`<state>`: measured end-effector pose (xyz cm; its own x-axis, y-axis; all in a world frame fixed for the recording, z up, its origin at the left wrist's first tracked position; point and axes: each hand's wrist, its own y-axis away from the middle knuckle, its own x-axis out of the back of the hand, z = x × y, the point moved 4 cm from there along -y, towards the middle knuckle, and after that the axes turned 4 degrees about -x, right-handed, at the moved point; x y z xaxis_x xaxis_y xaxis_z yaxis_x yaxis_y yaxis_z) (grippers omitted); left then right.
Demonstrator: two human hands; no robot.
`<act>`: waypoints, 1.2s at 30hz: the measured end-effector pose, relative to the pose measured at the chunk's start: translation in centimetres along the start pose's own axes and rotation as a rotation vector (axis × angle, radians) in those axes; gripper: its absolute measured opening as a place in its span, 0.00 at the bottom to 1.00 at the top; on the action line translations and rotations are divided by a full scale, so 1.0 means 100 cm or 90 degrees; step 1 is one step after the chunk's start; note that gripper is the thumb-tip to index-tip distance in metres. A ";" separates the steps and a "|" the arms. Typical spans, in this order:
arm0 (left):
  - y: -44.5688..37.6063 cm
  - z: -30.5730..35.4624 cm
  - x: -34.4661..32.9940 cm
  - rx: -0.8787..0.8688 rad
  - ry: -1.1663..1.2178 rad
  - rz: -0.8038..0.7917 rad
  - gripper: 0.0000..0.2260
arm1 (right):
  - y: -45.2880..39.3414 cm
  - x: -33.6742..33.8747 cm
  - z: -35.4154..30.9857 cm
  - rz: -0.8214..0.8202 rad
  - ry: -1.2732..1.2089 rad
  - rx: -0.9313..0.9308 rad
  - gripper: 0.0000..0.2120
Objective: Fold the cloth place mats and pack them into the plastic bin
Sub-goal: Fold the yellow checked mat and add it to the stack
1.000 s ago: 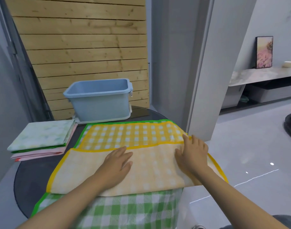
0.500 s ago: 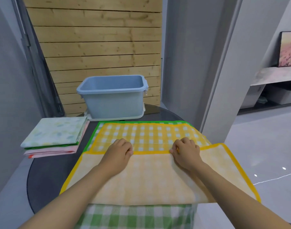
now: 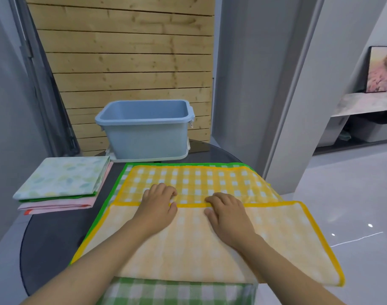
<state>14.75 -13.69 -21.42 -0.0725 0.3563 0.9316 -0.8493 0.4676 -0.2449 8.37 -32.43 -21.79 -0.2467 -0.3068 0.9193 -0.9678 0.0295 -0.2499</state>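
Both hands have crept forward, left hand (image 3: 159, 202) and right hand (image 3: 226, 209) now curled, pinching the yellow gingham place mat's (image 3: 210, 234) folded edge for another fold.

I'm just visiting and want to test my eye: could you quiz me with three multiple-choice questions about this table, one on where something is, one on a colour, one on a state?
1. Where is the plastic bin?
A. At the table's far side, behind the mats
B. On the floor
C. On the folded stack

2. What colour is the border of the top mat under the hands?
A. Red
B. Yellow
C. Blue

3. How does that mat lie?
A. Rolled up
B. Spread fully flat
C. Near part folded over itself

Answers: 1 A, it stands beyond the mats by the wooden wall. 2 B, a yellow band edges it. 3 C, the paler underside faces up, its edge under the left hand and right hand.
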 end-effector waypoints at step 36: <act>-0.026 0.040 0.089 -0.110 -0.023 0.189 0.10 | -0.006 0.011 -0.017 0.300 0.044 0.172 0.21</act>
<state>14.19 -14.99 -11.42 -0.3248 0.4695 0.8210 -0.6871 0.4794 -0.5459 8.61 -31.11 -20.13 -0.6618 -0.2557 0.7048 -0.7072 -0.0991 -0.7000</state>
